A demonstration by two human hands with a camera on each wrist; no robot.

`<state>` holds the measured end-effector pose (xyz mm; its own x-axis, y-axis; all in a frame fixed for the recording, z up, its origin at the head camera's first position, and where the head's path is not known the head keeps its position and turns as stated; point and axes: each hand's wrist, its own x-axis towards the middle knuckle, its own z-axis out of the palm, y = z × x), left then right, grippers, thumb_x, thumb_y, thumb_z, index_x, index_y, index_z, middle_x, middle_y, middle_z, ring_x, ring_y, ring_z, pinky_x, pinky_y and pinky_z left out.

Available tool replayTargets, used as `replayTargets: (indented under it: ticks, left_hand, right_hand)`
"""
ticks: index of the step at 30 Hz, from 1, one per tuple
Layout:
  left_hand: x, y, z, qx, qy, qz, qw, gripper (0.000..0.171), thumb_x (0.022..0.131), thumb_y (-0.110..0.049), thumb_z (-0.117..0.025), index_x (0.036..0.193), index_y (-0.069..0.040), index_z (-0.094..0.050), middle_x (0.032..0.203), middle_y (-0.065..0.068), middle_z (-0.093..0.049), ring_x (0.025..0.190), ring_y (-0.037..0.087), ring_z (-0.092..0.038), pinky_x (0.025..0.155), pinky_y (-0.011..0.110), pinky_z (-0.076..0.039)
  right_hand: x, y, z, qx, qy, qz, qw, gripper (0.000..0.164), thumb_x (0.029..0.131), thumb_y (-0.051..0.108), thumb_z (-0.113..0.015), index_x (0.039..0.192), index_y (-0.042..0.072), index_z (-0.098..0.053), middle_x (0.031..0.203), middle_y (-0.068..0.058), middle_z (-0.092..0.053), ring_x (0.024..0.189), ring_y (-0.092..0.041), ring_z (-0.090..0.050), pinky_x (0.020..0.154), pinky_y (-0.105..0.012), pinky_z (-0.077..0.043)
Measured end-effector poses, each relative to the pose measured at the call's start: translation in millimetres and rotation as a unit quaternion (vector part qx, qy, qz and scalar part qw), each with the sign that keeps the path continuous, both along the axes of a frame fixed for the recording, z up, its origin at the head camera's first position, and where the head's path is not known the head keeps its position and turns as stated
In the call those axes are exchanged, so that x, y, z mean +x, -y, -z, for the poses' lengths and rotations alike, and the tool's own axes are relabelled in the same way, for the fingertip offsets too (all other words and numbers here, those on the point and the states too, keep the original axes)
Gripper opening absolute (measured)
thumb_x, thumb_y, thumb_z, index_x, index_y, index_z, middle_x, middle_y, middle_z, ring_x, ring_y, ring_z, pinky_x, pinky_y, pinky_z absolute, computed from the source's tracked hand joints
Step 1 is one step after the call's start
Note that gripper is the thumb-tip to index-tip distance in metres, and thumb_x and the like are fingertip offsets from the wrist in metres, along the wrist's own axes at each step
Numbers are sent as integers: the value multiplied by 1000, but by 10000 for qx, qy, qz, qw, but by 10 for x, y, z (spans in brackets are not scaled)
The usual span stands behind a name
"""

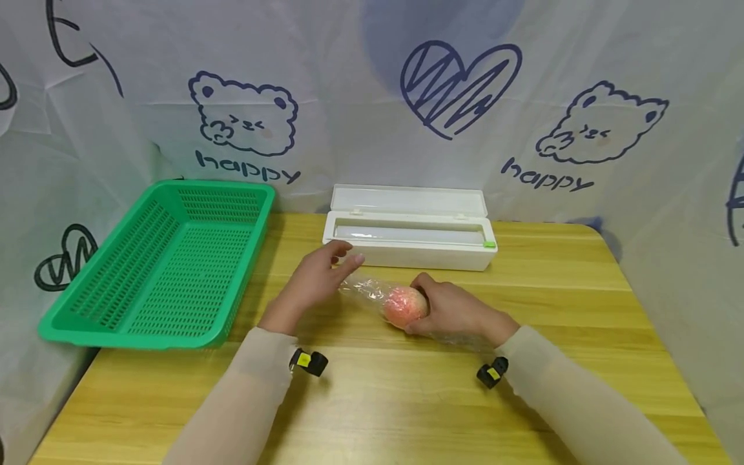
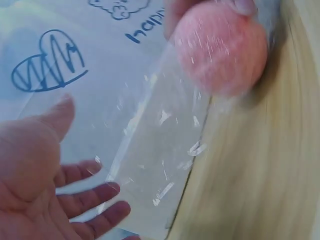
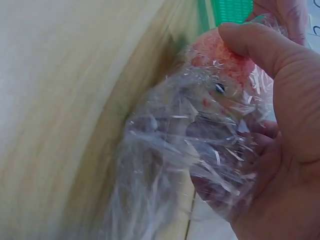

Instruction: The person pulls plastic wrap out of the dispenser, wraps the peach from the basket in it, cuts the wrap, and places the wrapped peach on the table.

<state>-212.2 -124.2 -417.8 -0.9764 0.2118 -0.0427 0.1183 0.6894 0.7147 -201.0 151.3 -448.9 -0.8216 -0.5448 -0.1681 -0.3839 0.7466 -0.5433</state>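
Note:
A pink and cream peach (image 1: 405, 307), wrapped in clear plastic film, is held just over the table by my right hand (image 1: 456, 310), thumb on one side and fingers on the other. Loose plastic film (image 3: 150, 155) trails from the peach under the right palm, crumpled and shiny. Another length of film stretches from the peach's left side toward my left hand (image 1: 316, 278). That hand's fingers are spread and relaxed, with nothing gripped between them; in the left wrist view the film's end overlaps the fingertips (image 2: 120, 207).
Behind the hands stands a white film dispenser box (image 1: 415, 256), its lid (image 1: 407, 199) raised, a roll inside and a green slider (image 1: 489, 245) at its right end. A green basket (image 1: 223, 323) sits at the left. White printed cloth (image 1: 360, 129) hangs behind the wooden table (image 1: 395, 413).

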Motion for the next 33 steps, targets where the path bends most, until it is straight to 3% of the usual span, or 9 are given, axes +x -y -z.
replayTargets:
  ticks: [5, 10, 12, 16, 20, 24, 27, 30, 33]
  left_hand:
    - [110, 54, 3, 705, 690, -395, 9943, 80, 88, -68, -50, 145, -14, -35, 141, 15, -47, 123, 31, -49, 103, 52, -42]
    - [189, 29, -6, 1202, 1176, -450, 9847, 96, 82, -72, -56, 150, -12, -25, 136, 16, -49, 102, 30, -63, 93, 49, -50]
    - [207, 9, -10, 1315, 1091, -461, 9842, 91, 83, -68, -57, 147, -9, -31, 129, 15, -54, 93, 27, -66, 86, 46, -54]
    - [242, -25, -10, 950, 535, -569, 9924, 55, 93, -55, -55, 122, -8, -56, 104, 9, -62, 80, 21, -62, 69, 36, -54]
    - [271, -43, -2, 693, -44, -781, 9945, 33, 99, -41, -52, 98, -10, -62, 81, 7, -62, 67, 21, -57, 55, 33, -48]
    - [301, -49, -23, 865, -318, -1049, 9902, 37, 100, -45, -46, 104, -10, -59, 90, 7, -61, 69, 20, -58, 57, 33, -49]
    - [350, -66, -88, 961, -8, -1077, 9895, 60, 95, -61, -42, 125, -9, -50, 111, 11, -58, 79, 23, -62, 67, 37, -55]
    - [396, -111, -147, 642, 199, -930, 9934, 79, 90, -68, -45, 137, -6, -41, 121, 16, -55, 93, 28, -61, 81, 44, -54]
    - [412, -152, -132, 334, -1, -842, 9959, 63, 93, -61, -49, 126, -7, -52, 108, 14, -61, 92, 28, -58, 78, 45, -53]
  right_hand:
    - [41, -6, 15, -110, -100, 176, 9997, 74, 69, 54, -81, 124, 21, -44, 107, 6, -60, 90, -8, -58, 82, -31, -51]
    - [82, -3, -29, -313, -221, 190, 9991, 86, 71, 56, -78, 139, 23, -38, 124, 6, -56, 105, -9, -54, 94, -36, -48]
    - [92, 5, -41, -425, -347, 41, 9985, 86, 72, 55, -78, 142, 25, -39, 129, 7, -54, 111, -8, -52, 98, -38, -46]
    - [113, 21, -45, -546, -533, -122, 9970, 74, 73, 50, -80, 136, 28, -47, 127, 11, -55, 112, -5, -51, 99, -36, -45]
    - [142, 31, -48, -548, -550, -52, 9970, 72, 71, 48, -82, 132, 26, -49, 123, 12, -56, 107, -5, -52, 95, -35, -47]
    - [170, 44, -72, -559, -563, -59, 9968, 74, 71, 48, -82, 132, 23, -49, 123, 8, -57, 107, -7, -54, 94, -36, -48]
    - [183, 51, -92, -569, -546, -43, 9969, 74, 70, 48, -83, 131, 22, -50, 122, 7, -58, 106, -7, -54, 93, -36, -49]
    - [193, 46, -117, -611, -511, -20, 9968, 74, 69, 49, -83, 130, 22, -51, 120, 7, -59, 103, -7, -55, 91, -36, -50]
    - [205, 42, -129, -668, -482, -24, 9966, 74, 69, 49, -83, 130, 22, -51, 120, 7, -59, 103, -8, -56, 90, -36, -51]
